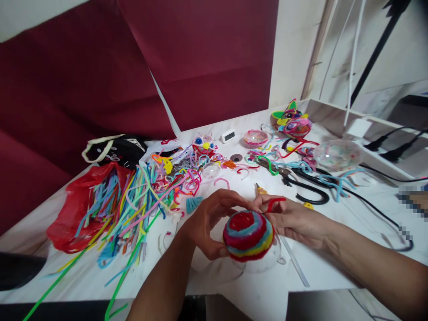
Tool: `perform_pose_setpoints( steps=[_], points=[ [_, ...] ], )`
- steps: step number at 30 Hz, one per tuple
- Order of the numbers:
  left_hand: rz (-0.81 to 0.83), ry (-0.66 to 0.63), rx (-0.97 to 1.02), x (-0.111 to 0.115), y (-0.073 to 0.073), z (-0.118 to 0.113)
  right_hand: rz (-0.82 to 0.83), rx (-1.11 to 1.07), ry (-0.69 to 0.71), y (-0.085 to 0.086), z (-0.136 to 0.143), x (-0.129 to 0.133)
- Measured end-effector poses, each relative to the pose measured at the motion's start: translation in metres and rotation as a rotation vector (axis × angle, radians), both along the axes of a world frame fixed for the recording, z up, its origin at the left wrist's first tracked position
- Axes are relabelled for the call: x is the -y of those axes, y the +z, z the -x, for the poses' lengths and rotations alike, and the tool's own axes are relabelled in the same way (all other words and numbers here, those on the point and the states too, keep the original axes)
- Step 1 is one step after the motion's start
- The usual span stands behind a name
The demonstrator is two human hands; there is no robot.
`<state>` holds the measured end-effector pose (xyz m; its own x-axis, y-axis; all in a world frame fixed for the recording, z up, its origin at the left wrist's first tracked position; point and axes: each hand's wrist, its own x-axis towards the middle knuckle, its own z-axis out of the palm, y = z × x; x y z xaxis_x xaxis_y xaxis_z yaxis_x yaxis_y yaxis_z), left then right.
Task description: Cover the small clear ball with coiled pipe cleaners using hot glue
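Observation:
A rounded dome (248, 234) is covered in coiled fuzzy pipe cleaners in red, light blue and yellow, with a red rim along its lower edge. My left hand (217, 223) curls round its left side, thumb low and fingers over the top. On the right, my right hand (297, 220) pinches a red pipe cleaner (276, 203), whose free end sticks up past the fingers, at the dome's edge. Clear plastic rounded pieces (267, 263) show beneath the dome on the table. Just behind my hands is an orange-yellow tip (261, 189) of a tool.
Loose pipe cleaners (137, 200) spill from a red plastic bag (72, 214) at left. Behind are a decorated ball (203, 145), a small digital display (228, 136) and a pink-rimmed bowl (256, 138). Right stand a clear dome (337, 154), black-handled tool (310, 191) and black cable (377, 214).

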<state>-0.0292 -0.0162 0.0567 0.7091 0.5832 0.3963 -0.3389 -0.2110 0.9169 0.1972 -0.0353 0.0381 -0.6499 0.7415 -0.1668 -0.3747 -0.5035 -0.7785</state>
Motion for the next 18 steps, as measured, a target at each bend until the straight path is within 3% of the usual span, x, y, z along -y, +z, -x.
perform_pose_setpoints(
  steps=[9, 18],
  points=[
    [0.001, -0.121, -0.003, -0.0065, -0.002, 0.0013, -0.016, -0.096, 0.116, -0.0022, -0.0016, 0.0012],
    [0.077, -0.075, 0.022, -0.008, -0.002, -0.0026, 0.002, -0.102, 0.042, 0.0009, 0.0, 0.0042]
  ],
)
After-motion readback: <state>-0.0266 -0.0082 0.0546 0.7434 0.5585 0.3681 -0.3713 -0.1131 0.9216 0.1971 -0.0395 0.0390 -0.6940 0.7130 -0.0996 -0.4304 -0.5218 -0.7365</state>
